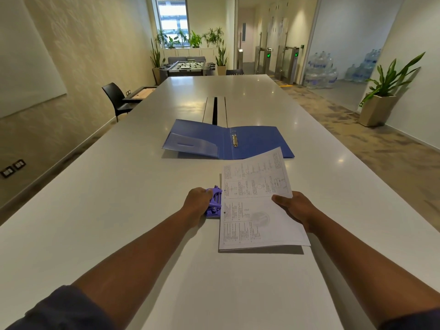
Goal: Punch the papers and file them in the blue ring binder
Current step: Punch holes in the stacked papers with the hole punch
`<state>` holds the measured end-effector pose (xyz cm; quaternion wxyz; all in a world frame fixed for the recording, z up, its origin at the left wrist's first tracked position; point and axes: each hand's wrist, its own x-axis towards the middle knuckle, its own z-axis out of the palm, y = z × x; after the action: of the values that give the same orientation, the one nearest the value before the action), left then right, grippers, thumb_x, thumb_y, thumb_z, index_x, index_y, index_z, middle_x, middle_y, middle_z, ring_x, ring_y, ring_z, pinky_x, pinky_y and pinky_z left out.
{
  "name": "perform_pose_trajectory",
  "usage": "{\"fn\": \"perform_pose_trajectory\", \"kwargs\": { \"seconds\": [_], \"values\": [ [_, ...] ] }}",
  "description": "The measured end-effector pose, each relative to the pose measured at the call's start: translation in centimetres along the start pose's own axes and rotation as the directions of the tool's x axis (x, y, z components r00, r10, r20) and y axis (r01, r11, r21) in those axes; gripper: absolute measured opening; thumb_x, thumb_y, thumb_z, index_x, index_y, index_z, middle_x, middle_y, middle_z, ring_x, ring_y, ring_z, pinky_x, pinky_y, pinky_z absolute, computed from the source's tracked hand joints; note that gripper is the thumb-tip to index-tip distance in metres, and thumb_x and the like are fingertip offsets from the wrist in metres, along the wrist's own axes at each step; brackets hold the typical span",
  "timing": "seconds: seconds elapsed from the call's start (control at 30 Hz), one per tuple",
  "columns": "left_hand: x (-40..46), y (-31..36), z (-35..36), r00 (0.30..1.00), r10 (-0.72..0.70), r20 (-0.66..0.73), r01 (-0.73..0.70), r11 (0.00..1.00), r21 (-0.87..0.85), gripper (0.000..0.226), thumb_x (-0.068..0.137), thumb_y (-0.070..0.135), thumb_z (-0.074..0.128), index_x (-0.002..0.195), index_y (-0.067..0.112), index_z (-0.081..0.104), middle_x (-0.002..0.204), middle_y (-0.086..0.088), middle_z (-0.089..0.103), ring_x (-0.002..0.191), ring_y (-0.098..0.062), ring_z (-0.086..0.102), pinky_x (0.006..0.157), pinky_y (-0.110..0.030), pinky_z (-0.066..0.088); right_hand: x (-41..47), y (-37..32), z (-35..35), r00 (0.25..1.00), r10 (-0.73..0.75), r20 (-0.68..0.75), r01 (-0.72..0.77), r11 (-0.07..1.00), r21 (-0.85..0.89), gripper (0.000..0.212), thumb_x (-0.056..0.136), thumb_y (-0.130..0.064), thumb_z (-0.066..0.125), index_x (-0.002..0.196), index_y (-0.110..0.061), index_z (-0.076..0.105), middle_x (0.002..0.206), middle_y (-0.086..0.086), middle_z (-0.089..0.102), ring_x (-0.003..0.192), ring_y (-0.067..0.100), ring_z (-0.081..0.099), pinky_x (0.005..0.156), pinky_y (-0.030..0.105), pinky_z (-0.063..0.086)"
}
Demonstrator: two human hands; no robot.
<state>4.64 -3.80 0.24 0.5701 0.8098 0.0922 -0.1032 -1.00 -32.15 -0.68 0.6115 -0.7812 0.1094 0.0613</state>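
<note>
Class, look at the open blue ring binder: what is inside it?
Inside the blue ring binder only the metal rings by the spine and a clear pocket on the left cover show. No sheets are filed. The papers hide its near right corner.

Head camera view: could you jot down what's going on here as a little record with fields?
Setting: long white table in an office
Papers: printed stack, left edge in the punch
Punch: purple hole punch, beside the papers' left edge
Left hand: rests on the punch, fingers curled over it
Right hand: holds the papers' right side
Binder: blue ring binder, lying open beyond the papers, no sheets filed in it
Stage: punching, filing not yet done
</note>
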Motion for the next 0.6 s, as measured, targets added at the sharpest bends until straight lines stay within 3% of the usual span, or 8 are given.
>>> {"fn": "perform_pose_trajectory", "kwargs": {
  "seconds": [0.07, 0.23, 0.47, 0.6],
  "values": [
    [0.1, -0.1, 0.1, 1.0, -0.002, 0.01, 0.002, 1.0, 0.001, 0.027, 0.104, 0.028, 0.052, 0.092, 0.006, 0.06, 0.091, -0.017, 0.07, 0.073, -0.024, 0.066, 0.067, -0.03, 0.055, 0.0, 0.0, -0.1, 1.0, 0.009, 0.001, -0.009, 1.0, 0.008, 0.03, 0.102, -0.03, 0.059, 0.13, -0.02, 0.058, 0.121, 0.006, 0.07, 0.099, 0.032, 0.072, 0.082, 0.044, 0.062],
    [-0.2, 0.0, 0.6, 1.0, 0.0, 0.012, 0.0, 0.999, 0.037, 0.024, 0.103, 0.023, 0.054, 0.088, 0.005, 0.057, 0.076, -0.007, 0.064, 0.06, -0.016, 0.06, 0.049, -0.02, 0.045, -0.2, -0.2, -1.4, 0.999, 0.046, -0.004, -0.046, 0.998, 0.049, 0.028, 0.1, -0.03, 0.062, 0.127, -0.02, 0.06, 0.117, 0.007, 0.073, 0.096, 0.034, 0.075, 0.082, 0.049, 0.063],
    [0.7, -0.5, 0.7, 0.999, 0.03, 0.042, -0.034, 0.994, 0.103, 0.028, 0.099, 0.022, 0.06, 0.076, 0.008, 0.056, 0.077, -0.012, 0.061, 0.068, -0.026, 0.057, 0.064, -0.032, 0.047, -1.5, -1.3, -6.0, 0.991, 0.065, -0.114, -0.056, 0.995, 0.086, 0.025, 0.097, -0.026, 0.066, 0.12, -0.019, 0.064, 0.113, 0.009, 0.074, 0.092, 0.034, 0.075, 0.067, 0.04, 0.061],
    [1.0, -0.2, 0.6, 0.999, 0.005, 0.044, -0.011, 0.99, 0.142, 0.022, 0.094, 0.018, 0.062, 0.077, 0.007, 0.056, 0.075, -0.013, 0.062, 0.062, -0.025, 0.057, 0.063, -0.032, 0.047, -1.9, -1.1, -7.9, 0.987, 0.08, -0.142, -0.068, 0.993, 0.093, 0.026, 0.096, -0.029, 0.068, 0.121, -0.022, 0.065, 0.115, 0.008, 0.075, 0.092, 0.034, 0.075, 0.07, 0.042, 0.061]
  ]
}}
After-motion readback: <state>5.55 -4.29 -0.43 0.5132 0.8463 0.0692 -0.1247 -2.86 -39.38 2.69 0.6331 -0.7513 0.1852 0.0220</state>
